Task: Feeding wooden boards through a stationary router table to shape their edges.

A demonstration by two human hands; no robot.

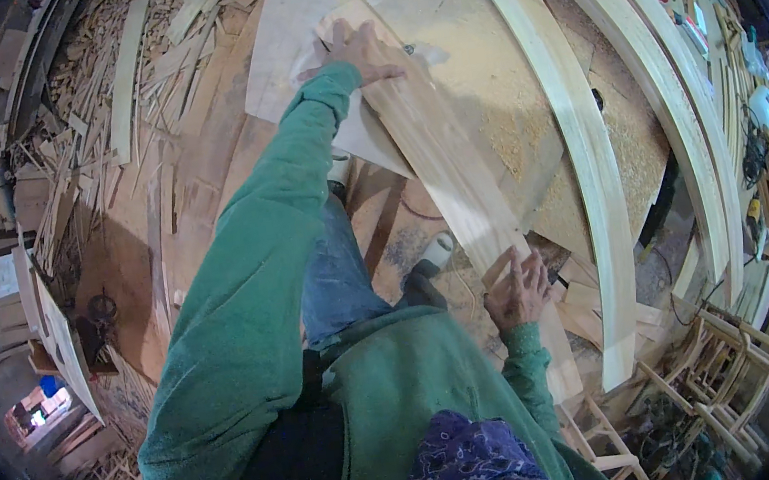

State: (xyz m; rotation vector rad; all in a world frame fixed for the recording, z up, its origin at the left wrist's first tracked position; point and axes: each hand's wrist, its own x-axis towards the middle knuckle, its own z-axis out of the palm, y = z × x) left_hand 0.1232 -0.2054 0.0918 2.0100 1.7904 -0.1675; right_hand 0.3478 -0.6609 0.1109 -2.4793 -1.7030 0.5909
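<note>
Your left hand [360, 56] spreads flat over the far end of the pale board [446, 151]; your right hand [518, 293] bends over its near end, underside grip impossible to tell. Sawdust [511, 133] coats the worktop [289, 50] between them, planks [593, 157] lie right of both, scrap wood [86, 75] heaps left.

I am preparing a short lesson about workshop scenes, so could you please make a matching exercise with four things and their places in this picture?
Things:
1. green-sleeved left hand
2. green-sleeved right hand
3. heaped thin wooden offcuts
4. purple patterned cloth

Places:
A. bottom edge
B. far end of the long pale wooden board
C. upper left
D. near end of that board

Pairs: 1-B; 2-D; 3-C; 4-A
</note>
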